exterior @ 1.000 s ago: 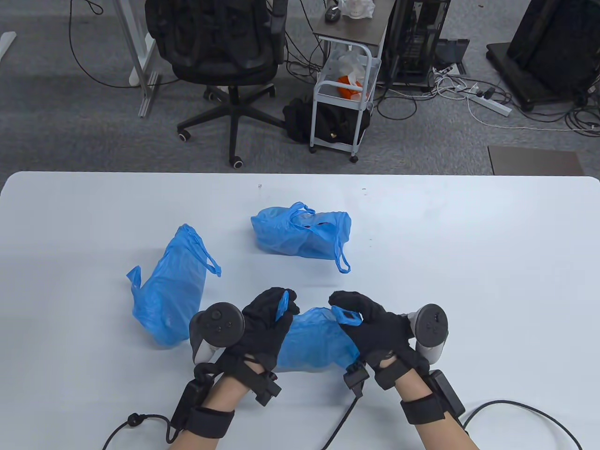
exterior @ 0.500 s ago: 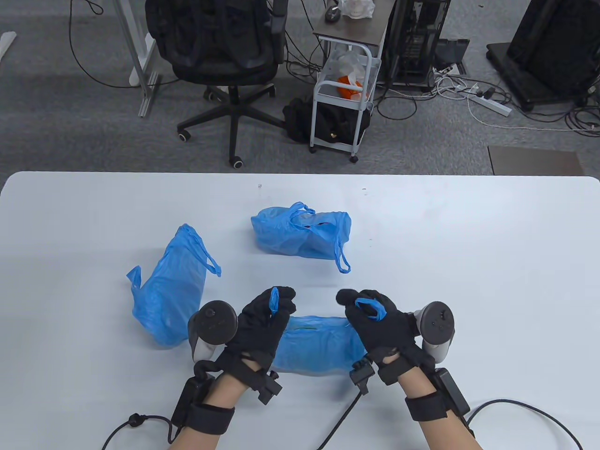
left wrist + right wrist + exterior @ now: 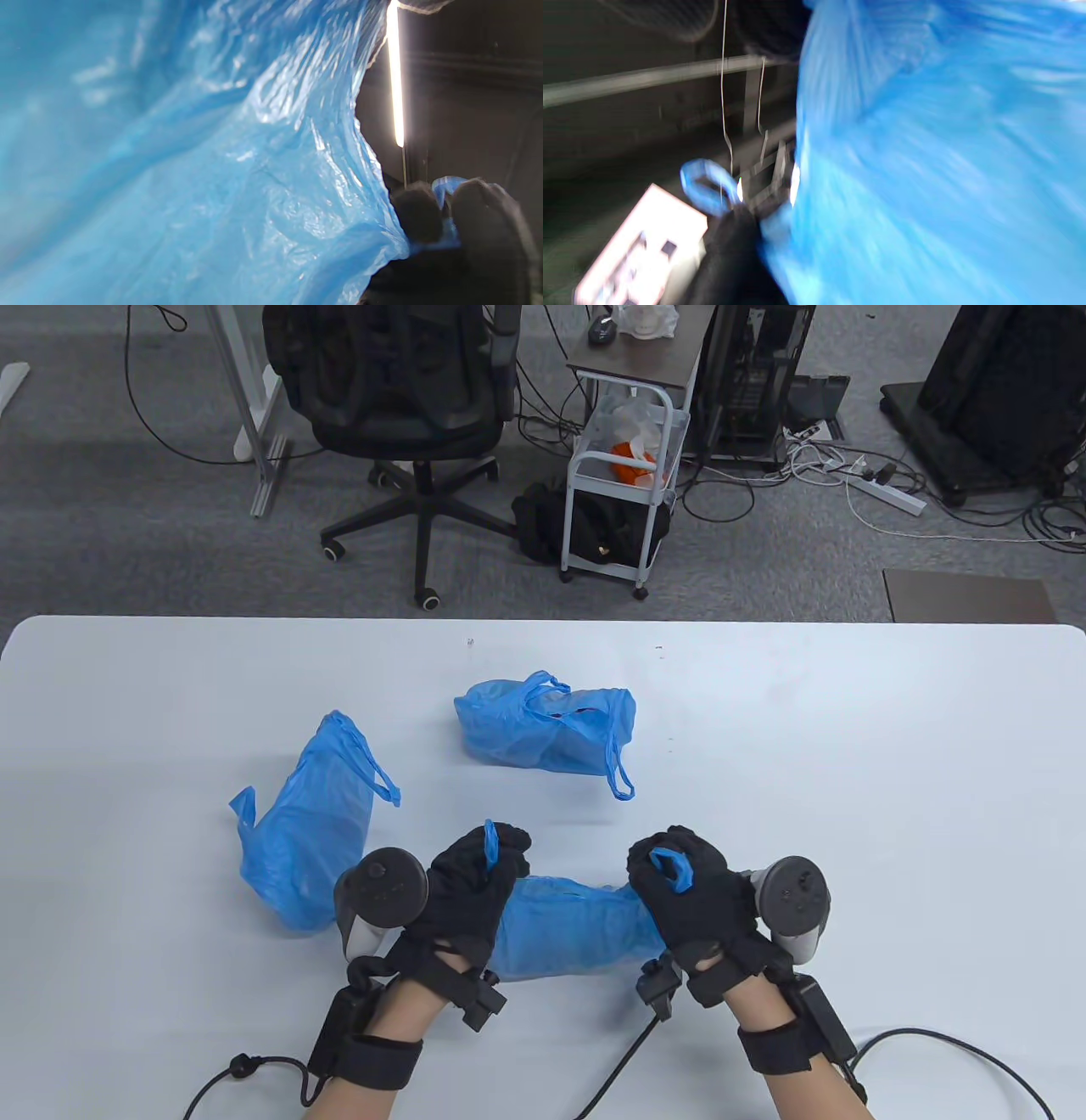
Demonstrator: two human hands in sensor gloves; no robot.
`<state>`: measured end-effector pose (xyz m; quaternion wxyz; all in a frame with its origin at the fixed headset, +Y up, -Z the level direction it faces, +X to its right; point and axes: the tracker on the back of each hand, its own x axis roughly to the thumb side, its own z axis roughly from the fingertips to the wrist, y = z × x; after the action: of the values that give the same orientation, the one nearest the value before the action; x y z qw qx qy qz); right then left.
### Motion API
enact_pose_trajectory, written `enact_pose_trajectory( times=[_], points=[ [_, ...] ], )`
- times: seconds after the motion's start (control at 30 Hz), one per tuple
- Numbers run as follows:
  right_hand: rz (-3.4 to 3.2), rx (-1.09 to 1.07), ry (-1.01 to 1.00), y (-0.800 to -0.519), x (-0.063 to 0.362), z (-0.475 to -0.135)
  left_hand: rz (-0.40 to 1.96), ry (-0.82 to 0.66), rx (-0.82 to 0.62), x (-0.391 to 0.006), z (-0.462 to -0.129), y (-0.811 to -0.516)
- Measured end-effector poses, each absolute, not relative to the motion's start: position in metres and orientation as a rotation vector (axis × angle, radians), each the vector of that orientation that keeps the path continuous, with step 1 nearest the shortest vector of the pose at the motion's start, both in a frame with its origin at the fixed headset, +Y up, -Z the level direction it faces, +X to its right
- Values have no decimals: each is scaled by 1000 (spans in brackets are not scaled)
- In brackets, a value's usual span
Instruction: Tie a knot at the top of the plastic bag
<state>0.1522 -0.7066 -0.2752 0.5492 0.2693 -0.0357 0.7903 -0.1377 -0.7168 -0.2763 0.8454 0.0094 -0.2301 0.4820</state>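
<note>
At the lower centre of the table view, my left hand [image 3: 471, 882] and right hand [image 3: 691, 891] were each closed around one handle of the blue plastic bag [image 3: 577, 929], which stretched sideways between them above the white table [image 3: 848, 780]. A handle loop [image 3: 490, 844] poked up past my left fingers. Two other blue bags [image 3: 543, 729] lay at centre and left of the frame.
</note>
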Motion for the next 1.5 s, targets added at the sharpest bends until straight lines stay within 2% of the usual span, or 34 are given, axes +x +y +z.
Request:
enact_pose_trajectory(
  times=[0.03,0.1,0.17,0.23,0.33,0.47,0.53,0.6,0.7,0.9,1.03,1.17,1.27,1.37,1.5],
  points=[
    [1907,731,-2,-707,145,-275,985,-499,25,-135,-275,-715],
    [1970,770,57,-709,136,-271,960,-517,24,-131,-273,-715],
    [2000,747,-33,-708,132,-269,951,-527,20,-128,-272,-715],
    [2000,756,-36,-706,131,-269,916,-540,17,-125,-271,-716],
    [1986,861,-62,-704,128,-268,768,-611,27,-115,-266,-713],
    [2062,772,-120,-709,126,-267,611,-684,52,-104,-253,-706],
    [2123,710,-83,-713,125,-269,593,-700,64,-101,-250,-704],
    [2192,647,-14,-718,124,-272,575,-697,65,-98,-250,-704],
    [2239,672,92,-723,119,-273,467,-659,52,-95,-251,-708],
    [2280,695,172,-726,120,-272,373,-614,20,-92,-255,-714],
    [2257,740,216,-728,118,-272,322,-594,23,-86,-254,-715],
    [2237,736,166,-730,118,-272,189,-599,40,-74,-249,-716],
    [2214,683,76,-730,121,-273,223,-629,15,-69,-248,-718],
    [2178,684,81,-730,124,-274,290,-622,-1,-80,-252,-717],
    [2161,734,71,-728,122,-273,609,-567,8,-111,-266,-715]
  ],
)
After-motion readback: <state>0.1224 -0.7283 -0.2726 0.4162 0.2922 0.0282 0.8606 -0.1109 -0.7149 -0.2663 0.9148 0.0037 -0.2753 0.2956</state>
